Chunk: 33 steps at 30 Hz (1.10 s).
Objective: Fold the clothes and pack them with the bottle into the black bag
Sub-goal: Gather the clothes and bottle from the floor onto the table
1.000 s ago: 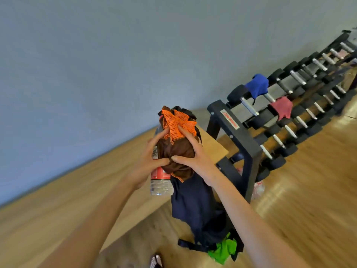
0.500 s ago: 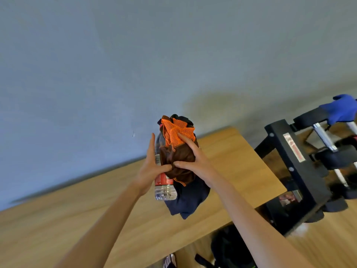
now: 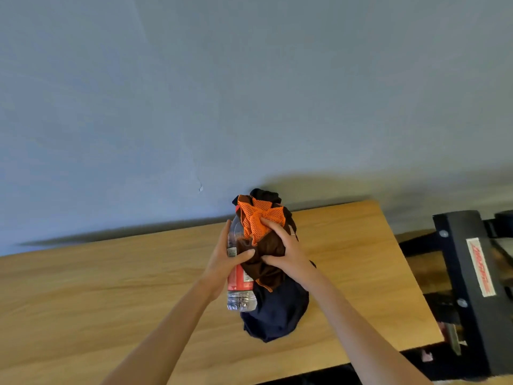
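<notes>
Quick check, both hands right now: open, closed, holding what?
Left hand: closed around the plastic bottle.
Right hand: closed on the bundled clothes, pressed against the bottle above the wooden table.

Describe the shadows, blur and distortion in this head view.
Head view: soft light casts a broad shadow on the wall behind the clothes and bottle; wide-angle lens tilts and bows the table edge; rack label slightly blurred.

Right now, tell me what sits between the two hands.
In the head view, the left hand and right hand clasp a clear bottle and bunched clothes between them, above the wooden table.
</notes>
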Available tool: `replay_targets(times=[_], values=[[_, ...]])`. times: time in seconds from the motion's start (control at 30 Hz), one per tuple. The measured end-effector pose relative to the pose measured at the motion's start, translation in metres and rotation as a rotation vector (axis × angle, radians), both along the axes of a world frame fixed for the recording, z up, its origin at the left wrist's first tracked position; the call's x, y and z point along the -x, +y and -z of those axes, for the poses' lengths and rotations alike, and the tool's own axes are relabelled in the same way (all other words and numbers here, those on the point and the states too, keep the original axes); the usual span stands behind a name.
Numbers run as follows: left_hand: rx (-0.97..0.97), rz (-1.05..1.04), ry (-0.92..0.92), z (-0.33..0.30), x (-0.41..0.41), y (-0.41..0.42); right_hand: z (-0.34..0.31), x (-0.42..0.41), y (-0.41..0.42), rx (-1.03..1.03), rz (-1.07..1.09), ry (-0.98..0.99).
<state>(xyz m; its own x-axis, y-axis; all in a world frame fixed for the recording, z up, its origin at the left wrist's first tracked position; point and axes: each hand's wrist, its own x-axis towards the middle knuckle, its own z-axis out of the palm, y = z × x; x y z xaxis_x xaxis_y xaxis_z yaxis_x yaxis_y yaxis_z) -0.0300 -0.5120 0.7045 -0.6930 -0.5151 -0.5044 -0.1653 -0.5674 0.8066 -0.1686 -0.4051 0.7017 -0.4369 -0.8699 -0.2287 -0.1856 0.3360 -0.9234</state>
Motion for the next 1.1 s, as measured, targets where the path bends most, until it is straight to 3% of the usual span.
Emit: replay_targets(times=[0.13,0.23,0.3,0.37,0.63,0.77,1.1], values=[[0.049,-0.083,-0.100,0.029,0.003,0.010,0.028,0.009,0.004,-0.204,-0.115,0.188],[0.079,-0.132,-0.176,0.050,-0.004,0.016,0.037,0.007,0.007,-0.378,-0.204,0.560],[0.056,-0.160,-0.206,0.059,-0.010,0.018,0.042,0.002,0.009,-0.333,-0.216,0.801],[0.068,-0.168,-0.252,0.063,-0.014,0.018,0.051,-0.006,0.005,-0.257,-0.273,0.918],[0.182,-0.130,-0.396,0.072,-0.022,0.013,0.087,-0.020,0.007,-0.416,-0.434,0.936],[0.381,-0.005,-0.506,0.077,-0.026,0.014,0.088,-0.012,0.014,-0.460,-0.431,0.960],[0.499,0.194,-0.477,0.084,0.008,0.036,0.084,0.066,0.074,-0.635,-0.302,0.937]])
